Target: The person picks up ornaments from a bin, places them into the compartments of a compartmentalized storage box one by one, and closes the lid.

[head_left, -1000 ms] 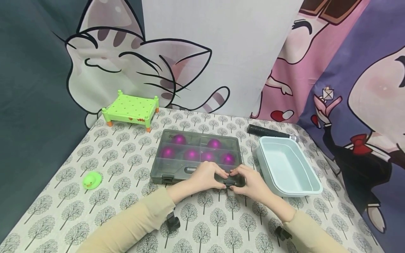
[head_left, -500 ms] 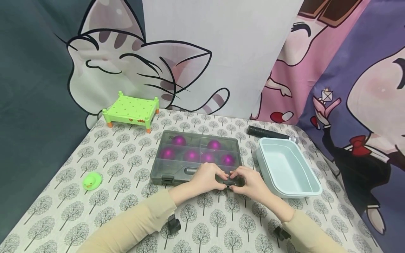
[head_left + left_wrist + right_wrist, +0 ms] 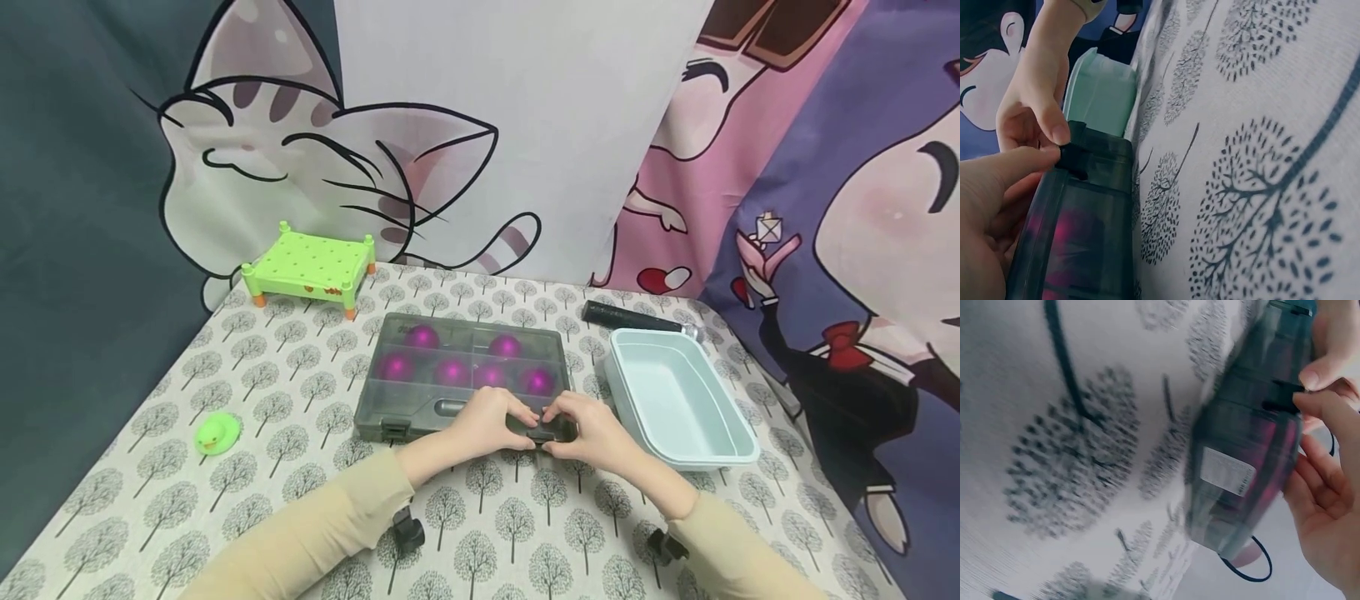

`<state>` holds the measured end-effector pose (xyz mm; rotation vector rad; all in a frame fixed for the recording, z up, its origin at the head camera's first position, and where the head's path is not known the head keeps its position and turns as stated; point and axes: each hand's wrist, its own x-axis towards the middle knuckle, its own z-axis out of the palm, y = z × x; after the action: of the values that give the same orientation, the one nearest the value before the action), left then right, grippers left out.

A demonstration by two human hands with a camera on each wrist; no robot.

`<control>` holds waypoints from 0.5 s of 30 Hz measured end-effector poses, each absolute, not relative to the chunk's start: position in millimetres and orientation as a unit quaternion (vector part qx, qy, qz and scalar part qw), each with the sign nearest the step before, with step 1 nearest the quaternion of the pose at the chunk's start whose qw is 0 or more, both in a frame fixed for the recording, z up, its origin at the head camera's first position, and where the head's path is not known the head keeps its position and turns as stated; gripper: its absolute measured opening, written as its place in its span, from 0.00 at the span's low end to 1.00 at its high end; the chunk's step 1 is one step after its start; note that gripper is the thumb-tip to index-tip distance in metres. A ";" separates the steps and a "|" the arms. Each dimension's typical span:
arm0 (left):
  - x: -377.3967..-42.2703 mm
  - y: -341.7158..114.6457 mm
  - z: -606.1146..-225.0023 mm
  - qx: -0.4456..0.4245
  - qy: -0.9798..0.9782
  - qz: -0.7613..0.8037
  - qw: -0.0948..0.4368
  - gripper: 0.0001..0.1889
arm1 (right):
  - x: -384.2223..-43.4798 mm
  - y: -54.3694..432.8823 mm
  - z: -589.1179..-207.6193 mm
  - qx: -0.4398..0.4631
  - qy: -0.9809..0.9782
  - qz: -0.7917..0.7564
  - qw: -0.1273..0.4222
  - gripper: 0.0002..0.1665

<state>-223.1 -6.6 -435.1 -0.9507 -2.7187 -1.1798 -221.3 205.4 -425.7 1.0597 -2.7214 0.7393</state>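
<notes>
A flat see-through grey plastic storage box (image 3: 416, 400) lies on the table in the head view, its lid down. Several purple balls (image 3: 452, 372) show through the lid in its compartments. At the front edge, near the right corner, is a black latch (image 3: 1074, 159). My left hand (image 3: 483, 421) pinches at this latch from the left, thumb at the front and fingers over the lid. From the right, my right hand (image 3: 592, 429) pinches there too, the two thumbs almost meeting. A second latch (image 3: 396, 429) sits farther left on the same edge.
A pale blue plastic tub (image 3: 675, 400) stands just right of the box. Behind it lies a black-handled object (image 3: 633, 318). A green toy bed (image 3: 307, 262) stands at the back left, and a green rubber duck (image 3: 217, 433) sits at the left.
Both hands keep their places at the latch, and the box stays where it is. The head view has shifted very slightly.
</notes>
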 end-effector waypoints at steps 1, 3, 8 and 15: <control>-223.2 -8.0 -435.2 -0.311 -0.867 -0.389 0.014 0.11 | -222.5 205.3 -423.7 0.357 -0.900 0.244 0.055 0.18; -222.8 -11.0 -435.0 -0.321 -0.854 -0.408 0.017 0.11 | -224.8 204.7 -418.5 0.362 -0.898 0.248 0.030 0.17; -222.7 -18.3 -426.6 -0.330 -0.836 -0.438 0.031 0.09 | -232.0 201.5 -402.9 0.355 -0.894 0.273 -0.023 0.10; -235.3 -39.1 -391.3 -0.290 -0.849 -0.441 0.041 0.08 | -250.5 192.1 -370.1 0.333 -0.893 0.302 0.009 0.05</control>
<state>-235.3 -39.1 -391.3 -0.8881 -2.5978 -1.3486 -250.5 192.1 -370.1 1.0420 -2.7902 0.9434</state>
